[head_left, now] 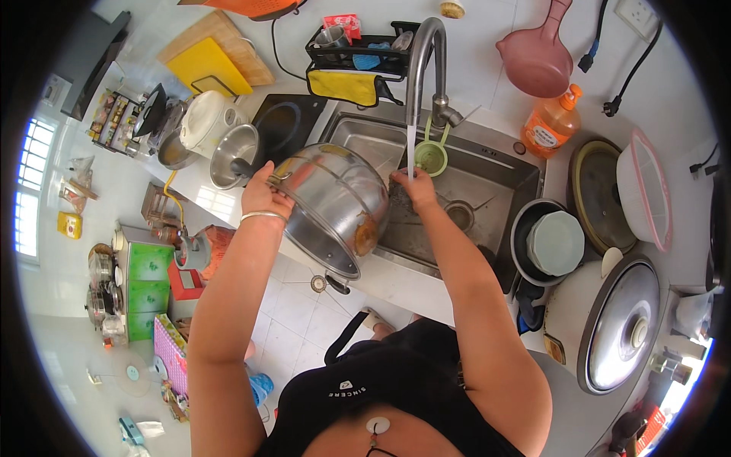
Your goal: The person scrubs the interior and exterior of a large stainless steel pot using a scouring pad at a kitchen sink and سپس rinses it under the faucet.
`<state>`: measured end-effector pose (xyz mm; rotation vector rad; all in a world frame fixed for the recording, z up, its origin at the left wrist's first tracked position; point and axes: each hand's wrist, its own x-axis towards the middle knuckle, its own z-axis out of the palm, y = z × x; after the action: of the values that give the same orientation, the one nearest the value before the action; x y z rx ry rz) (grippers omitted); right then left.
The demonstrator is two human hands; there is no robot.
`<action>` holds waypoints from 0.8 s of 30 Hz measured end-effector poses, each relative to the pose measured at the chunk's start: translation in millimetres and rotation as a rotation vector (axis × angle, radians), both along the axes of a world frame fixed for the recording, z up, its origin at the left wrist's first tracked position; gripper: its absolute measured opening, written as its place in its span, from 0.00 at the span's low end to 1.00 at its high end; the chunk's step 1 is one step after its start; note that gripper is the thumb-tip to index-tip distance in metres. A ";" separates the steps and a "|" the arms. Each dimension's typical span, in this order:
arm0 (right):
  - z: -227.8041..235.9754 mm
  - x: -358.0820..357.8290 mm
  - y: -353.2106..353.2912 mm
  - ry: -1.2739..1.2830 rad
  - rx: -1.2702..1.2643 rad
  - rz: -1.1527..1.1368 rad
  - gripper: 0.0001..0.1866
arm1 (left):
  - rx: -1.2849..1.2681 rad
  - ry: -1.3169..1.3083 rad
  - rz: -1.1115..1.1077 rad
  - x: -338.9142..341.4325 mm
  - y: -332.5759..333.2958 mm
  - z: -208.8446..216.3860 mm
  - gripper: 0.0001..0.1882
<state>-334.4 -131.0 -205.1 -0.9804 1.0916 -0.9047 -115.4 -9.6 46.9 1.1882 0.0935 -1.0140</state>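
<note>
Your left hand point(266, 196) clasped the pot point(335, 183), likely steadying its tilt at the sink point(487, 179); your right hand point(415, 190) curled beneath the sink's water point(411, 148), its hold unclear.

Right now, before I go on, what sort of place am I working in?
Most likely a home kitchen: a steel sink with its faucet running, a black cooktop to the left of it, and a large steel pot in the left hand.

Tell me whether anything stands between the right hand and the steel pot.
Only a dark, scrubber-like lump in the right hand shows between that hand and the steel pot; the left hand holds the pot's left side.
</note>
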 end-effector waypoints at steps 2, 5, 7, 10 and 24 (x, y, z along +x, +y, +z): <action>-3.6 -6.0 0.6 -0.264 0.114 0.020 0.13 | 0.001 -0.005 0.000 -8.0 -1.3 5.3 0.10; -16.5 -35.1 1.7 -0.605 0.314 0.062 0.15 | -0.010 0.007 -0.005 -24.5 -1.6 18.1 0.10; 11.3 -48.1 7.4 -0.695 0.406 0.115 0.15 | -0.006 0.001 0.017 -21.3 2.3 19.4 0.09; 16.5 -61.5 4.6 -0.799 0.430 0.174 0.17 | -0.052 -0.028 -0.060 -26.0 2.3 22.4 0.12; 11.3 -53.2 2.2 -0.691 0.378 0.185 0.18 | -0.068 -0.010 -0.116 -11.8 -7.0 2.4 0.12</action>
<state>-387.5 -128.8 -193.8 -0.3892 0.5372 -0.7608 -127.2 -16.6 49.2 1.1467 -0.0176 -1.1041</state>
